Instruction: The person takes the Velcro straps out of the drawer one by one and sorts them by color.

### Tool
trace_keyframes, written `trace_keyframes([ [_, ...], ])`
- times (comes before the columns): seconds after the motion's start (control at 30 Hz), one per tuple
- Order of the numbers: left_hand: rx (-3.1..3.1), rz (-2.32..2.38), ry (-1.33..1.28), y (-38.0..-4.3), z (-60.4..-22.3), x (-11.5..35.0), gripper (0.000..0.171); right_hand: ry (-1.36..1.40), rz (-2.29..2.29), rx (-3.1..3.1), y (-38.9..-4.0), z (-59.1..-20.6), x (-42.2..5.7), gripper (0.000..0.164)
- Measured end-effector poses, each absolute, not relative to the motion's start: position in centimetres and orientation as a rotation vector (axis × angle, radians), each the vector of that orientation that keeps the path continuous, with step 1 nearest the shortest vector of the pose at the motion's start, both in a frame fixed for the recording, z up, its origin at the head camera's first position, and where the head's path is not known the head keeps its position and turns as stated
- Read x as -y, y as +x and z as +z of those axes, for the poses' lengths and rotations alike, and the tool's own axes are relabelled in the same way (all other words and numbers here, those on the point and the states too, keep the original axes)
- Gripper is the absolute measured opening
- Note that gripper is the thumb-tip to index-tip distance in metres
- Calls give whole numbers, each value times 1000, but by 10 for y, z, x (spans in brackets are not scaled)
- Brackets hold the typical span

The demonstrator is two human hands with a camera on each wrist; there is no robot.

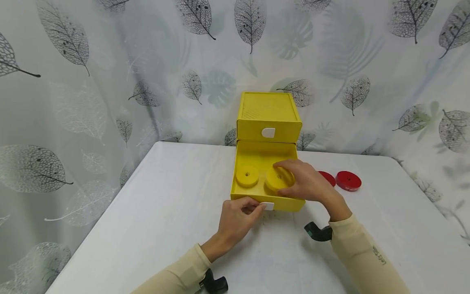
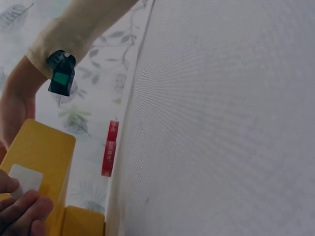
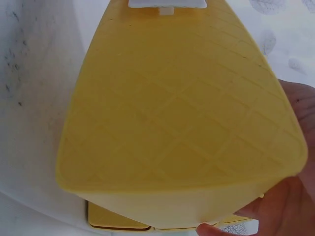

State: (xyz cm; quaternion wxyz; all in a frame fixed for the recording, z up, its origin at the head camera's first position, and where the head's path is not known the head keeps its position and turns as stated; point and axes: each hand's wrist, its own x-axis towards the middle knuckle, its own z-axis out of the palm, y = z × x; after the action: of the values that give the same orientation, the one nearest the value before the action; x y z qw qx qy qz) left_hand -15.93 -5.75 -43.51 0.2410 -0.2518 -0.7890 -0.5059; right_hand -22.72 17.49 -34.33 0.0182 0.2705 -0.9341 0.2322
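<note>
A small yellow cabinet (image 1: 269, 107) has its lower drawer (image 1: 288, 204) pulled out towards me. Two thick yellow discs with centre holes are inside: a smaller disc (image 1: 240, 176) on the left and a larger disc (image 1: 280, 183) on the right. My right hand (image 1: 310, 181) reaches over the drawer's right side and grips the larger disc, thumb near, fingers at its far edge. With thumb and fingers, my left hand (image 1: 238, 216) pinches the white tab (image 2: 28, 178) on the drawer front. In the right wrist view the drawer front hides most of the right hand (image 3: 290, 196).
Above the open drawer is a closed upper drawer (image 1: 249, 130) with its own white tab (image 1: 268, 132). Two red discs lie right of the cabinet, one (image 1: 349, 181) in full view, the other (image 1: 327, 178) partly behind my right hand. A leaf-patterned curtain (image 1: 165, 73) surrounds the white table (image 1: 183, 196).
</note>
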Motion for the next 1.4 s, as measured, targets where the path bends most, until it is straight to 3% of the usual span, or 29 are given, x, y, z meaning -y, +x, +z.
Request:
trace_keyframes([
  [1.4,2168,-1402,-677,-161,-435,59,11,701,813,2772,-206,-316,-207,72],
])
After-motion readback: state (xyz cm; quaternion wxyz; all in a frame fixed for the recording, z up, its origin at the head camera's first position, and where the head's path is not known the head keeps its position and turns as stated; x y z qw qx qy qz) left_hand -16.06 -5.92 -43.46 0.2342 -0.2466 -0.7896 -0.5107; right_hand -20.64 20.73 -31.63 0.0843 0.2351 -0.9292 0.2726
